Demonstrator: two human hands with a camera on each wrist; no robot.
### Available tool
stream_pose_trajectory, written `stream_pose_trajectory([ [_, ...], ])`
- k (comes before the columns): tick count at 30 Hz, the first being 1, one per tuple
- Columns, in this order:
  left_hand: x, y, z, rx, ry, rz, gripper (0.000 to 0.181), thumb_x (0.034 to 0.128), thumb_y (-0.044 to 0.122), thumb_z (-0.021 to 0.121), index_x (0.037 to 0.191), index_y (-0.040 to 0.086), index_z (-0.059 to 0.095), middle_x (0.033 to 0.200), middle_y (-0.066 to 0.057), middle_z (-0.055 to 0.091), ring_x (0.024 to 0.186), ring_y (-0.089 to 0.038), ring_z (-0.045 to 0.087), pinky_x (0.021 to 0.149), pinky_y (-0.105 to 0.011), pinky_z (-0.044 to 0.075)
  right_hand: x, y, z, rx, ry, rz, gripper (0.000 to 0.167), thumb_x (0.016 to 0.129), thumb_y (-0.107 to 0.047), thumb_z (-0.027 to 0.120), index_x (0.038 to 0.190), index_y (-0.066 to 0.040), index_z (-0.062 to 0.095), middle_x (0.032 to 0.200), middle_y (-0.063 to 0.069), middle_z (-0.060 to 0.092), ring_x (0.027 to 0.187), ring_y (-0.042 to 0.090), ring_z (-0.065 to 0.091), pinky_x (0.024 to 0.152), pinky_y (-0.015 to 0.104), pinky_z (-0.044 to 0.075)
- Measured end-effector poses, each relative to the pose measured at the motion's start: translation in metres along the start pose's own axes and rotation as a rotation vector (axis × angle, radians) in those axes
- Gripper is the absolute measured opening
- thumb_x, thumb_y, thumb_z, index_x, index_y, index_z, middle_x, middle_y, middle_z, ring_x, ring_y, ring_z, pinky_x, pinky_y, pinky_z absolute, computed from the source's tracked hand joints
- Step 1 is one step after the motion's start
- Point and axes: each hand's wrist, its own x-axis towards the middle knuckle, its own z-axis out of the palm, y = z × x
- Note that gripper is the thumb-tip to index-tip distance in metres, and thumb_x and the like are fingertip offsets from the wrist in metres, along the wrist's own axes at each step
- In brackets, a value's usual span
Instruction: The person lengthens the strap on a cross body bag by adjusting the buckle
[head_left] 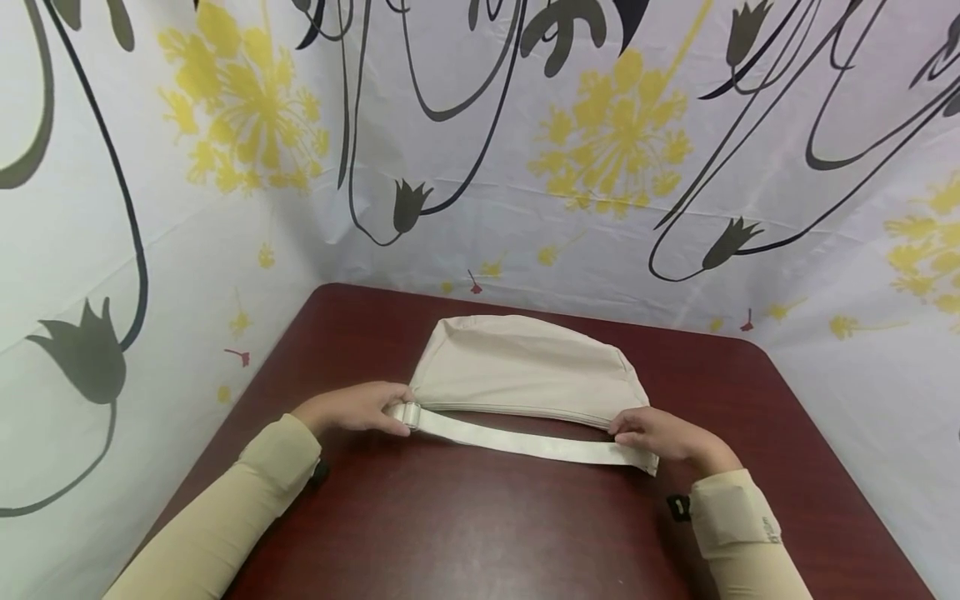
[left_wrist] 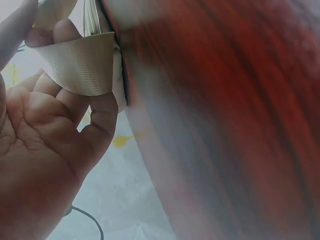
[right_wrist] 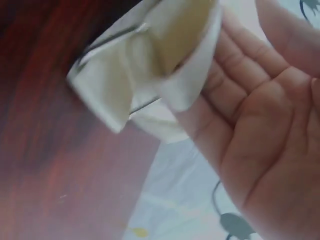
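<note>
A cream fabric shoulder bag (head_left: 517,367) lies on the dark red table with its zipper edge toward me. Its flat strap (head_left: 517,439) runs along the near side, with a slide buckle (head_left: 412,415) at the left end. My left hand (head_left: 360,408) holds the strap beside that buckle; in the left wrist view, fingers pass behind a loop of the strap (left_wrist: 82,67). At the bag's right corner, my right hand (head_left: 667,433) grips the bag where the strap joins. The right wrist view shows folded strap (right_wrist: 105,82) with a metal slider against the fingers, somewhat blurred.
The table (head_left: 480,525) has rounded far corners. White cloth walls (head_left: 480,167) with yellow flowers and dark stems stand close behind it and along both sides. A dark strap piece (head_left: 678,507) sits under the right wrist.
</note>
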Motion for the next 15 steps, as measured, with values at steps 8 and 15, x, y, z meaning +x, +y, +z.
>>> stream_pose_trajectory([
  [8,0.0,0.003,0.001,0.034,0.047,0.025,0.031,0.0919,0.029,0.076,0.111,0.011,0.061,0.09,0.004,0.055,0.082,-0.012,0.051,0.076,-0.029,0.045,0.03,-0.046,0.012,-0.216,0.21,0.128,0.018,0.1,-0.011,0.064,0.112,0.001,0.068,0.105,0.011,0.071,0.094,0.026,0.068,0.083,0.046,0.054],
  [15,-0.001,0.005,0.002,0.006,0.065,0.017,0.031,0.0916,0.031,0.076,0.109,0.011,0.061,0.089,0.004,0.057,0.081,-0.013,0.052,0.075,-0.029,0.045,0.083,-0.095,0.037,-0.313,0.308,-0.07,0.014,0.096,-0.009,0.07,0.107,-0.001,0.071,0.101,0.008,0.071,0.091,0.024,0.068,0.081,0.041,0.055],
])
